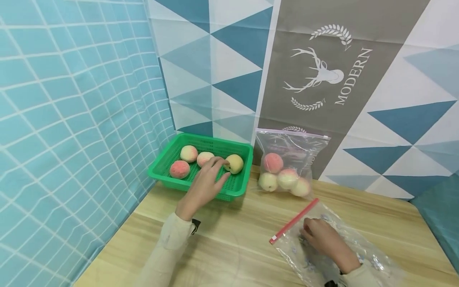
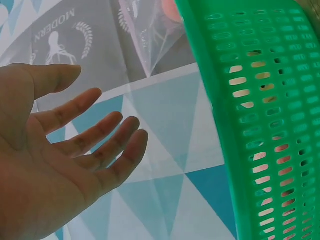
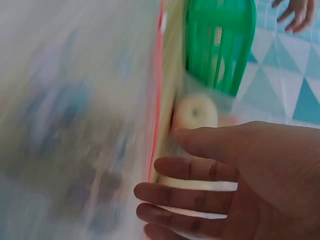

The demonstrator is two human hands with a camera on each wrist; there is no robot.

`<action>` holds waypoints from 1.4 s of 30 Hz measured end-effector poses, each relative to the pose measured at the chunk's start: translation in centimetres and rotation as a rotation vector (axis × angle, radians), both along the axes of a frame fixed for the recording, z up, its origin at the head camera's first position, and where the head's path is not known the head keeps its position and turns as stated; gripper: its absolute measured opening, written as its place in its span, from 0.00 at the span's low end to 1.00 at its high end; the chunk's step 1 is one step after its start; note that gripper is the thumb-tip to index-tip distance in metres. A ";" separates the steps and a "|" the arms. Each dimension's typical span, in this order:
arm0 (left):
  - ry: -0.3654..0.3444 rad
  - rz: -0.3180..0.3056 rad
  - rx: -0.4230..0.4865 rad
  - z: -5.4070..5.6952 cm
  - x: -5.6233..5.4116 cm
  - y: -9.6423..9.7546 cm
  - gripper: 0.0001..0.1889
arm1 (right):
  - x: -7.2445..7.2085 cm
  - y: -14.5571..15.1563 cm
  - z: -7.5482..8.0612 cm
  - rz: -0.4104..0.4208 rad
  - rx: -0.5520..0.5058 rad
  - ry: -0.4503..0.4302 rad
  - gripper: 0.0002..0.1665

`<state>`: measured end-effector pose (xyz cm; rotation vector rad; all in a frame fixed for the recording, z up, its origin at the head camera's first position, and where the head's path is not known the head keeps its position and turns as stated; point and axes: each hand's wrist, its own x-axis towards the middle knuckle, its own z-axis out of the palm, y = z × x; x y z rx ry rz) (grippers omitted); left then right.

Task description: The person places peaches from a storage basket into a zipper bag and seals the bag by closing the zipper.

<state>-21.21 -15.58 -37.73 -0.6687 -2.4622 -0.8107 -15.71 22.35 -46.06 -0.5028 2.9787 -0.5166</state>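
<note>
My left hand [image 1: 206, 181] hovers over the green basket [image 1: 163, 175], its fingers loosely spread and nothing in them. In the head view the fingertips overlap a yellowish peach [image 1: 236, 164] at the basket's right end. In the left wrist view the same hand [image 2: 75, 135] shows an empty palm outside the basket wall [image 2: 215, 115]. Over a clear zip bag [image 1: 358, 235] with a red zip strip, lying flat on the table, is my right hand [image 1: 326, 241]. The right wrist view shows that hand [image 3: 215, 185] with fingers extended beside the red strip [image 3: 158, 90], gripping nothing.
A second clear bag [image 1: 287, 145] with a purple zip stands against the patterned backdrop, holding several peaches [image 1: 288, 178]. Pink and cream peaches [image 1: 179, 169] lie in the basket's left half. Blue checked cloth [image 1: 71, 119] hangs along the left side of the wooden table [image 1: 222, 247].
</note>
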 end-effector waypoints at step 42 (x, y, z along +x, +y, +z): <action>0.052 -0.087 -0.059 2.2 3.6 2.7 0.15 | 2.7 -6.1 8.8 -0.180 -0.028 0.219 0.18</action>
